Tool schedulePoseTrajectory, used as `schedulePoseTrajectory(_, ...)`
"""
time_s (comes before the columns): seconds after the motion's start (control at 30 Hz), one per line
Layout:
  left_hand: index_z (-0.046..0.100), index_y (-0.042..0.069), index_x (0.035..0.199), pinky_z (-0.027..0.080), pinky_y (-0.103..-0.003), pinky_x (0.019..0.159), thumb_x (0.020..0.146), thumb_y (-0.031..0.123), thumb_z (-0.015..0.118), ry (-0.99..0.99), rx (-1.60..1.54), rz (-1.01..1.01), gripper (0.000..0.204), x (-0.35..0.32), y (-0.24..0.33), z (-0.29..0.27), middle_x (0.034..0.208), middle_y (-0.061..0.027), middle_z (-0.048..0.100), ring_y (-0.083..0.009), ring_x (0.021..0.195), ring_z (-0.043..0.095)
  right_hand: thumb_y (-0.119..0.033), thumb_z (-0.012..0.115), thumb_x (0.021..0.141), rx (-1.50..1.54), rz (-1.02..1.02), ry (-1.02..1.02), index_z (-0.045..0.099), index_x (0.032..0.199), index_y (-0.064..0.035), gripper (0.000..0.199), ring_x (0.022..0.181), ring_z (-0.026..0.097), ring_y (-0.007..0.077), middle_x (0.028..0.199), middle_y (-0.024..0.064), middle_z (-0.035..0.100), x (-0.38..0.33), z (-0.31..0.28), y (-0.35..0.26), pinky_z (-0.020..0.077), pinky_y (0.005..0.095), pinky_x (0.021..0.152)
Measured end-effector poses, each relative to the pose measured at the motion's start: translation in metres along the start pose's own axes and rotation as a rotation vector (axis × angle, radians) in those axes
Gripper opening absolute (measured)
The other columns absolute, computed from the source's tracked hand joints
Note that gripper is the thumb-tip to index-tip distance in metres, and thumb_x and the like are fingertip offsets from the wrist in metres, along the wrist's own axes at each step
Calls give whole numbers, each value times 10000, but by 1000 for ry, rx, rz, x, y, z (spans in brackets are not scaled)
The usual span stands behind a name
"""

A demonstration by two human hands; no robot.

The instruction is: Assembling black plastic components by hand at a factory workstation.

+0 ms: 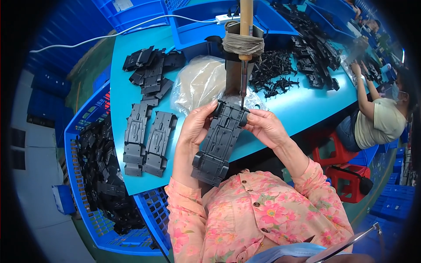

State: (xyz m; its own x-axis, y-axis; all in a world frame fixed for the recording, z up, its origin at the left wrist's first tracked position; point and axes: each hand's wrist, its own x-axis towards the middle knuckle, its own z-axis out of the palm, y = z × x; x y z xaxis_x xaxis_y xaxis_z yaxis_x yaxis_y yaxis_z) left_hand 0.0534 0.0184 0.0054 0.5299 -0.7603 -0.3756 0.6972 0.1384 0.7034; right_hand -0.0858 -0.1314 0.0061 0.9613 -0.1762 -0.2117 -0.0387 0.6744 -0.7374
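Black chassis plate [215, 147]: in front of the person's chest, tilted, its far end just under the tool tip, its near end hanging past the table edge.
Left hand [198, 122]: thumb and fingers clamped on the plate's far left corner.
Right hand [265, 127]: thumb and fingers pinched on the far right corner.
Wooden-handled tool [246, 22]: upright, bound by a wrapped band [243, 45] to a bracket, its metal tip at the plate's far end; whether they touch, I cannot tell.
Slotted blue basket [70, 147]: left of the table [289, 107], heaped with black moulded parts [103, 164].
Blue tray [186, 27]: behind the tool, a white power strip [226, 18] at its edge; its inside is mostly hidden.
Upper-right blue bin [322, 19]: dark pieces inside, too small to make out.
Clear plastic bag [197, 83]: on the table beyond the left hand, its contents unclear.
Loose stock: more chassis plates [160, 140] at left, small black parts [274, 70] piled right of the tool.
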Motion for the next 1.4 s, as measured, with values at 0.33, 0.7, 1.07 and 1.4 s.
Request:
schedulePoseTrajectory(0.33, 604, 18, 896, 459, -214, 604, 800, 266, 607, 2, 13, -16, 266, 3, -1, 0, 784, -42, 619, -94, 647, 560, -130, 563, 819, 5, -21, 1, 479, 1116, 77, 372, 921, 562, 173, 1023, 119, 584, 0, -4, 2, 427, 329, 835)
schedulePoseTrajectory(0.7, 620, 73, 815, 421, -183, 536, 802, 298, 606, -16, 153, -41, 226, 8, -10, -4, 696, 21, 575, -46, 581, 503, -140, 552, 830, 43, 125, 48, 548, 1012, -2, 228, 808, 579, 156, 917, 80, 602, 2, -27, 5, 463, 297, 750)
schedulePoseTrajectory(1.07, 611, 51, 869, 424, -181, 546, 813, 305, 590, -10, 129, -43, 261, 16, -17, 13, 750, 3, 594, -54, 601, 521, -193, 529, 838, -34, 115, 53, 552, 985, -35, 217, 809, 571, 147, 907, 68, 610, 7, -38, -19, 449, 302, 753)
schedulePoseTrajectory(1.4, 615, 36, 899, 430, -208, 618, 824, 301, 577, -68, 80, 13, 277, 21, -21, 24, 780, -3, 605, -60, 663, 534, -210, 534, 837, -76, 49, 84, 571, 917, -52, 180, 754, 554, 128, 860, 52, 606, 3, -40, -28, 444, 284, 712)
